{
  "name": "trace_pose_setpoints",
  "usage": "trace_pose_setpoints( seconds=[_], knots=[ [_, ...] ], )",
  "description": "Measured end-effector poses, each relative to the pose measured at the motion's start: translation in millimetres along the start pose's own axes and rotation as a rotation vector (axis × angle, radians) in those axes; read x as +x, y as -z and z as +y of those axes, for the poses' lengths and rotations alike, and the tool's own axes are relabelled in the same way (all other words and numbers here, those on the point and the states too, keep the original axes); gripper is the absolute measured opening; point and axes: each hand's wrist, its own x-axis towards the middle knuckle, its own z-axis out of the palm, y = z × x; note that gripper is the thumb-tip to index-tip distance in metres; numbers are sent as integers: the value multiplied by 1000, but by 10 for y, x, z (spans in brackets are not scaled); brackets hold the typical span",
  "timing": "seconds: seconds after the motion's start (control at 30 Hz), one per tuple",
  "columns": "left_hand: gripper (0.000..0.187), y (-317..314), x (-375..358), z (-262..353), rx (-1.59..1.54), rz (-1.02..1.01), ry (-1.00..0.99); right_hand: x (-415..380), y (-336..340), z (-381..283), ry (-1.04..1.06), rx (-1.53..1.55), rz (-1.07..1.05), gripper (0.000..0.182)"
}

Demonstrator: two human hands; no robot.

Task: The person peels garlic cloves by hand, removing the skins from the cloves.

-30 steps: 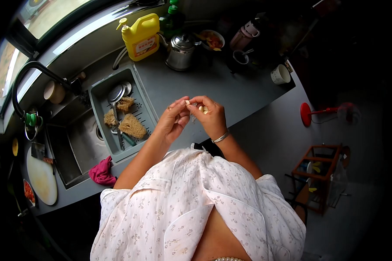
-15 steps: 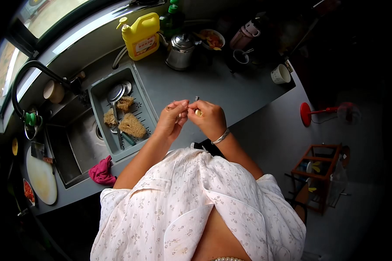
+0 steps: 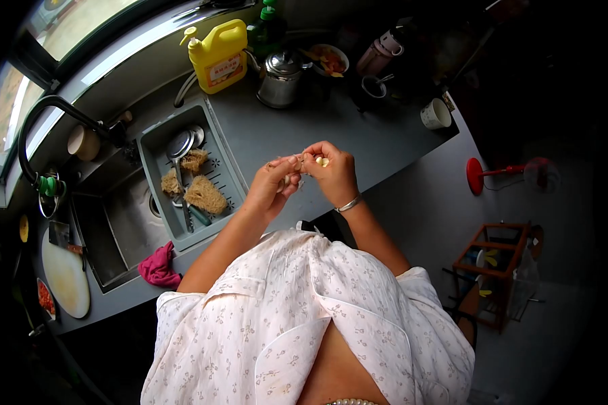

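My left hand (image 3: 271,183) and my right hand (image 3: 338,177) meet over the edge of the grey counter, fingertips nearly touching. Pale peeled garlic cloves (image 3: 323,162) show in the curled fingers of my right hand, whose thumb and forefinger are pinched. My left hand is also closed; something small and whitish, seemingly garlic with thin skin, shows between its fingers. Exactly what lies between the two sets of fingertips is too small to make out.
A grey drain tray (image 3: 226,152) with sponges and ladles sits over the sink (image 3: 125,229). Behind stand a yellow jug (image 3: 219,57), a steel kettle (image 3: 279,84) and a white cup (image 3: 436,115). A cutting board (image 3: 64,277), cleaver (image 3: 59,234) and pink cloth (image 3: 159,265) lie left.
My right hand has shifted slightly right and turned, so more of the pale cloves shows. My left fingers have curled in, and a whitish bit now shows in them.
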Motion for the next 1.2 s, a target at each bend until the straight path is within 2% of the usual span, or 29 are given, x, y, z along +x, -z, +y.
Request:
trace_pose_setpoints(
  seconds=[0.03, 0.13, 0.23, 0.37, 0.43, 0.53, 0.67, 0.77, 0.87, 1.2],
  knots=[
    [19, -22, -11, 13, -6, 6, 11, 8, 0, 18, -77, 105, -13, 13],
    [15, -11, -23, 12, -16, 40, 5, 15, 13, 9, -101, 110, -21, 13],
    [15, 22, -12, 16, -30, 7, 2, 17, 8, 46, -85, 9, -21, 14],
    [15, 60, 5, 13, -29, 20, 15, 23, 6, 72, -77, 35, -20, 18],
    [15, 48, -3, 19, -20, 60, 11, 32, 38, 43, -249, 245, -170, 19],
    [18, 101, 4, 9, -10, -3, -2, 11, 47, 100, -247, 273, -252, 20],
    [20, 107, -18, 1, -47, 3, 4, -11, 48, 82, -314, 343, -271, 19],
    [19, 124, -8, -10, -40, -24, -16, -16, 17, 118, -416, 480, -206, 18],
    [17, 45, -36, 13, 62, 46, -67, -33, 19, 59, -447, 535, -190, 17],
    [13, 116, -12, 9, -4, -29, -58, -31, 111, 46, -606, 880, -345, 13]
  ],
)
